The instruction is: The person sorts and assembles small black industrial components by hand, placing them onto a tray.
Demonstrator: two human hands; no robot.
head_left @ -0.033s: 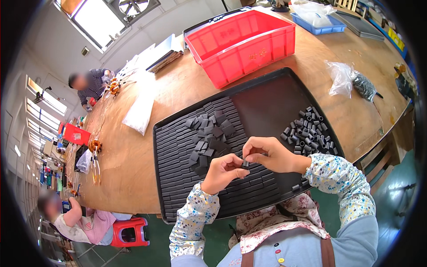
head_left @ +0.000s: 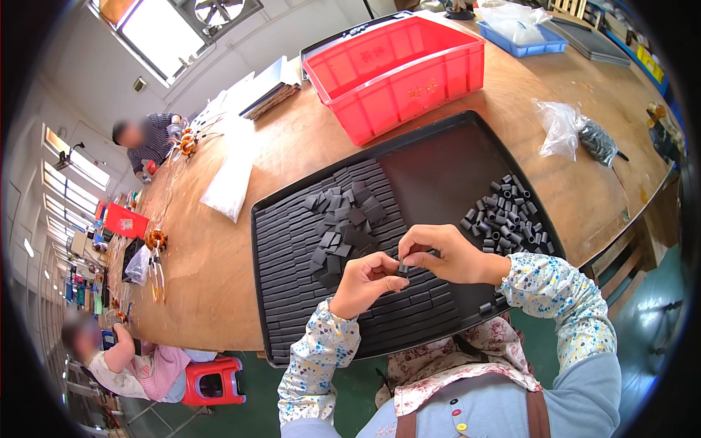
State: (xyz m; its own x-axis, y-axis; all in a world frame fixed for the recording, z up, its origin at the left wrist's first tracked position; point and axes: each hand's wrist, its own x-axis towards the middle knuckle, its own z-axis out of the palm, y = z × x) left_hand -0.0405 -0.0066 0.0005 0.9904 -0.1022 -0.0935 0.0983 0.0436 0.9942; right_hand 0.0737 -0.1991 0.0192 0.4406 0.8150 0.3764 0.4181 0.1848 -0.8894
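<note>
Assembly step in hand, as it appears: your left hand and right hand meet over the near half of the black tray, both pinched shut on one small dark piece held between the fingertips. Flat dark tiles lie piled at the tray's centre over laid rows, and short dark cylinders heap toward its right edge. The next move likely calls for a steady pinch and careful alignment above the tray.

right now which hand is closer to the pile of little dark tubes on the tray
Right. The right hand sits just left of the tube pile, a short gap away. The left hand is farther left, over the flat dark slabs.
</note>
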